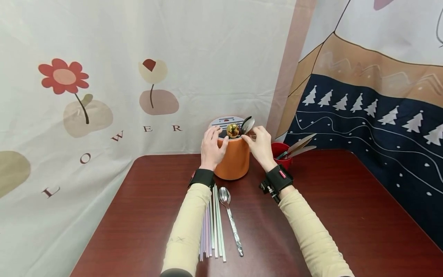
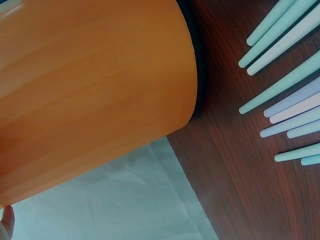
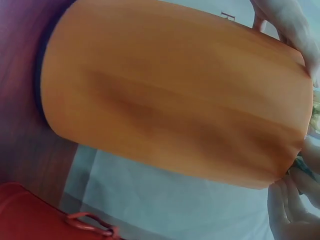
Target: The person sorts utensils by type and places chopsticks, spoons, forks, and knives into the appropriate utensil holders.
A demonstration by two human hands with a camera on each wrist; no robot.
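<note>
An orange canister point(image 1: 232, 159) with a dark base stands at the back of the table. My left hand point(image 1: 212, 149) holds its left side near the rim, thumb toward the front. At the right of the rim, my right hand point(image 1: 258, 144) pinches a piece of cutlery; in the right wrist view a dark green bit point(image 3: 300, 166) shows between those fingers. A spoon's silver bowl point(image 1: 248, 125) rises just above this hand, beside a dark, rounded utensil head. A shiny gold rounded head point(image 1: 233, 130) sticks up between the hands. The handles inside are hidden by the canister wall.
Several pastel chopsticks point(image 1: 215, 227) lie on the dark red table point(image 1: 152, 215) in front of the canister. A silver spoon point(image 1: 232, 223) lies just right of them. To the canister's right stands a red cup point(image 1: 279, 148) holding knives point(image 1: 301, 145). Behind hangs a printed curtain point(image 1: 207, 69).
</note>
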